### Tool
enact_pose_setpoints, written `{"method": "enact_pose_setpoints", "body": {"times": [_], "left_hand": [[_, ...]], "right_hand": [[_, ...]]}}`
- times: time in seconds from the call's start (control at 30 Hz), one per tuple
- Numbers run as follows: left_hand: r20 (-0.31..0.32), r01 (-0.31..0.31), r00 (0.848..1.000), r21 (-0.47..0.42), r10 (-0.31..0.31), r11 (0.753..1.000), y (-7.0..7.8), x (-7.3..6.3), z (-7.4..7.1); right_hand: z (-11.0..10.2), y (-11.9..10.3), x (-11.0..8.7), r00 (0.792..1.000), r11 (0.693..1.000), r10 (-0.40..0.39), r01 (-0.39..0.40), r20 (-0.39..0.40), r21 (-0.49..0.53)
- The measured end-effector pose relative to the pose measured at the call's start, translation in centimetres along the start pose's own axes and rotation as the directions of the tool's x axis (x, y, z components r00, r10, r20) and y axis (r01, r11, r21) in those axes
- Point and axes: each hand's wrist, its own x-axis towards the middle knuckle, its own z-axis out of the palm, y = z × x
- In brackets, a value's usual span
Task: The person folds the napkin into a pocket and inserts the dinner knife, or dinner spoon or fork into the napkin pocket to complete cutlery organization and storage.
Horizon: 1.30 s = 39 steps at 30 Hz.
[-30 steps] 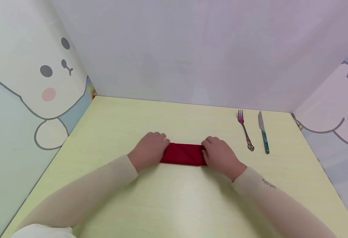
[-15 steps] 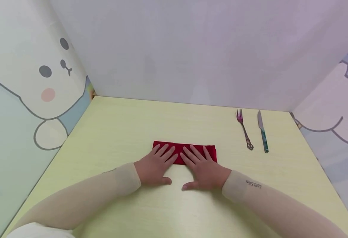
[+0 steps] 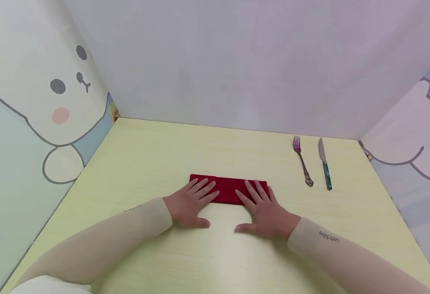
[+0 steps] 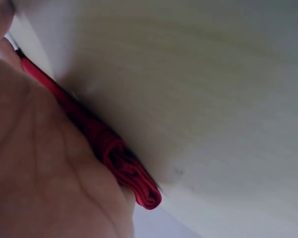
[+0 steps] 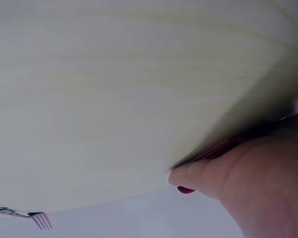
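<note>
A dark red cloth [image 3: 226,190], folded into a long flat strip, lies across the middle of the table. On its left end rest the spread, straight fingers of my left hand [image 3: 188,206], the thumb pointing inward on the tabletop. My right hand [image 3: 268,214] presses flat on the right end, fingers likewise fanned out. In the left wrist view, the cloth's layered, rolled-looking folds [image 4: 131,171] show at its end beneath the palm. From the right wrist, only a thin red edge [image 5: 221,148] shows under the right hand [image 5: 258,173].
A fork [image 3: 303,161] with an ornate handle and a knife [image 3: 325,164] with a green handle lie side by side at the back right of the pale yellow table [image 3: 156,143]. Printed curtains [image 3: 237,65] stand along the table's back and sides.
Both hands have let go of the cloth's ends and flattened onto its top. Since half a second ago, my right hand has slid to the right along the cloth; the left has barely moved.
</note>
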Motion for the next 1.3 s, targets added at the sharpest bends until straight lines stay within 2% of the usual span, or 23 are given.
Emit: {"method": "enact_pose_setpoints", "body": {"times": [0.13, 0.3, 0.5, 0.67, 0.83, 0.97, 1.13, 1.3], "left_hand": [[0.007, -0.001, 1.0, -0.022, 0.001, 1.0, 0.1, 0.0, 0.1], [0.006, -0.007, 1.0, -0.047, 0.007, 0.999, 0.0, 0.0, 0.3], [-0.004, -0.005, 1.0, -0.058, 0.005, 0.998, -0.2, -0.2, 0.3], [-0.063, -0.032, 0.998, -0.039, 0.029, 0.999, -0.2, -0.5, 0.8], [-0.126, -0.045, 0.991, -0.026, 0.042, 0.999, -0.6, -0.5, 1.1], [-0.152, -0.058, 0.987, -0.047, 0.05, 0.997, -1.2, -0.1, 0.7], [-0.206, -0.068, 0.977, -0.071, 0.052, 0.995, -2.0, 0.6, 0.0], [-0.219, -0.063, 0.975, -0.067, 0.047, 0.996, -2.7, 0.7, -0.5]], "right_hand": [[0.5, 0.4, -0.1, 0.999, 0.998, -0.036, 0.034, -0.038, -0.046], [1.1, 0.8, 0.2, 0.998, 0.99, -0.043, 0.036, -0.051, -0.138], [0.6, 0.7, 0.2, 0.997, 0.995, -0.047, 0.041, -0.06, -0.094], [0.0, 0.3, 0.1, 0.996, 0.996, -0.055, 0.05, -0.076, -0.072], [-0.8, 0.0, 0.1, 0.999, 0.999, -0.016, 0.015, -0.042, -0.037], [-1.1, -0.3, 0.0, 0.999, 0.999, 0.01, -0.011, -0.043, -0.03], [-1.1, -1.2, -0.6, 0.996, 0.997, -0.011, 0.004, -0.088, -0.074], [-0.9, -2.3, -1.2, 0.996, 0.996, -0.01, 0.003, -0.084, -0.089]]}}
